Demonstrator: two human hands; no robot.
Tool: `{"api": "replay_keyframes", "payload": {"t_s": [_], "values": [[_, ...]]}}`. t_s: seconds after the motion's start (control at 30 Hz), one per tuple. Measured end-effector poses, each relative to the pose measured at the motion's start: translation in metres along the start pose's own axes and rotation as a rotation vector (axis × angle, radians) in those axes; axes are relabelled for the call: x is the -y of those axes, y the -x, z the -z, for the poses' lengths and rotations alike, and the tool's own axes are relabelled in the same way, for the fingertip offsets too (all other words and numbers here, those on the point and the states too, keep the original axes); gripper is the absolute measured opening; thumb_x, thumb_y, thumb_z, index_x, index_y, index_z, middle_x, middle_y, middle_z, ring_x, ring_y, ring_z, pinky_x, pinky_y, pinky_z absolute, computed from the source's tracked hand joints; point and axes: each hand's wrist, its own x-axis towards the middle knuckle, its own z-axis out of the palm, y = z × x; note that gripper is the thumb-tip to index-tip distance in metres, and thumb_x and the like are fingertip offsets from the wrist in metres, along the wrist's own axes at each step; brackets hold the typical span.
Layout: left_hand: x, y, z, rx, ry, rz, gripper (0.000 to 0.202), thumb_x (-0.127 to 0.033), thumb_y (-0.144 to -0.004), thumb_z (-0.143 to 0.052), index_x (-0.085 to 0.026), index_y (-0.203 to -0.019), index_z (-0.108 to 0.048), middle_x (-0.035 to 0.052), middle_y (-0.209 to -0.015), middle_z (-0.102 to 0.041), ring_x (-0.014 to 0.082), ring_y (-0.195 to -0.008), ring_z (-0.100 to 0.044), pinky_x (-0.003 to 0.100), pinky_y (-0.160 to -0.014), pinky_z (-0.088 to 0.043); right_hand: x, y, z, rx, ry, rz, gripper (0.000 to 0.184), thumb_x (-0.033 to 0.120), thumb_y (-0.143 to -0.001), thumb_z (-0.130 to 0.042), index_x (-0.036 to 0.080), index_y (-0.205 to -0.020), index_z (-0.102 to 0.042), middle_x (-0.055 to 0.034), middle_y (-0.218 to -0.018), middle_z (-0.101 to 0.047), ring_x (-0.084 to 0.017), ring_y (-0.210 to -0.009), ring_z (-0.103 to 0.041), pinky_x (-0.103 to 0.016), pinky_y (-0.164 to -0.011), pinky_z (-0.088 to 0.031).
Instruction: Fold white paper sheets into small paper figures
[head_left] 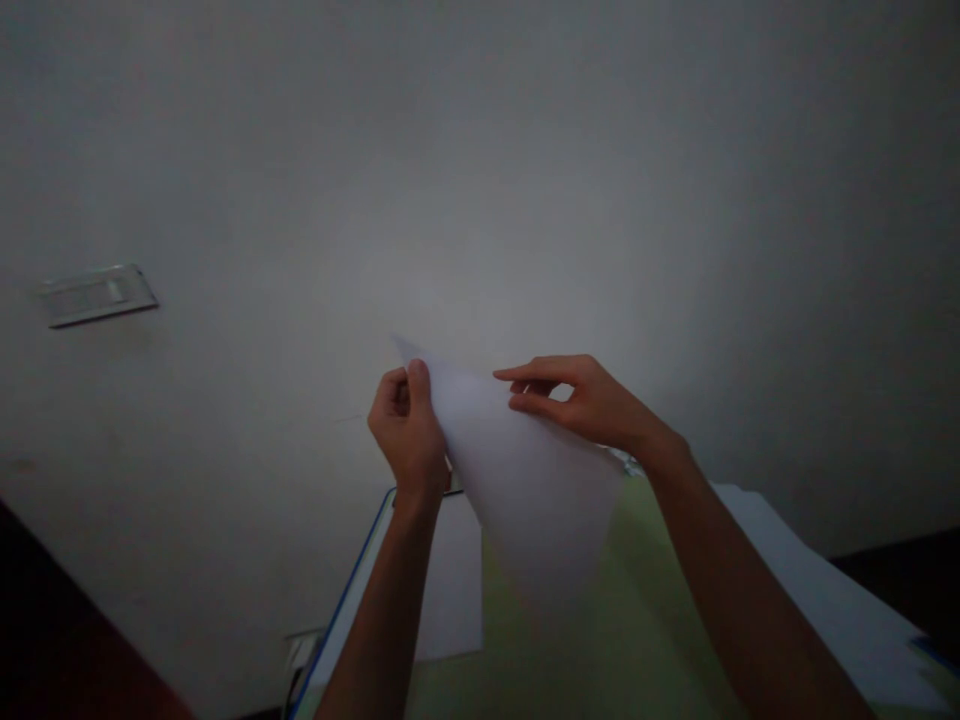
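Note:
I hold a white sheet of paper (pixel 525 490) up in front of a pale wall, folded into a slanting, triangle-like shape. My left hand (pixel 406 425) is closed on its upper left corner, thumb pressed on top. My right hand (pixel 581 400) pinches the sheet's upper right edge between thumb and fingers, with the index finger stretched out to the left. Both forearms rise from the bottom of the picture.
Below the hands lies a pale green surface (pixel 600 640) with more white paper (pixel 817 590) at the right and a blue-edged board (pixel 341 600) at the left. A switch plate (pixel 97 294) sits on the wall at the left. The room is dim.

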Motion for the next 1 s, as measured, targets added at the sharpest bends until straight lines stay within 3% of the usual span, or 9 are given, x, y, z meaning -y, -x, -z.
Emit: {"api": "replay_keyframes", "payload": {"t_s": [0.37,0.67,1.0], "values": [[-0.02,0.011,-0.004,0.047,-0.106,-0.109,0.029,-0.041,-0.095,-0.066,-0.018,-0.079,-0.066,-0.0011,-0.071,-0.06,0.0115,-0.065,-0.052,0.022,-0.058,-0.04,0.021,-0.002,-0.011,-0.058,-0.034,0.092,0.034,0.019,-0.092,-0.071,0.024,-0.125,-0.074,-0.0045,-0.105,-0.077,-0.014,-0.084,-0.069,-0.028,-0.074,-0.058],[-0.02,0.01,-0.004,0.035,-0.058,-0.099,0.031,-0.043,-0.095,-0.066,-0.018,-0.077,-0.065,-0.0018,-0.07,-0.058,0.0106,-0.064,-0.049,0.022,-0.057,-0.038,0.023,-0.003,-0.013,-0.053,-0.081,0.086,0.034,0.017,-0.091,-0.071,0.021,-0.125,-0.074,-0.0047,-0.104,-0.077,-0.014,-0.084,-0.068,-0.027,-0.075,-0.057],[-0.025,0.01,-0.005,0.034,-0.058,-0.054,0.037,-0.048,-0.094,-0.067,-0.018,-0.073,-0.061,-0.0024,-0.066,-0.054,0.0101,-0.059,-0.046,0.022,-0.053,-0.035,0.025,-0.004,-0.013,-0.063,-0.073,0.097,0.031,0.017,-0.092,-0.07,0.025,-0.121,-0.077,-0.0037,-0.104,-0.078,-0.014,-0.086,-0.068,-0.028,-0.079,-0.055]]}}
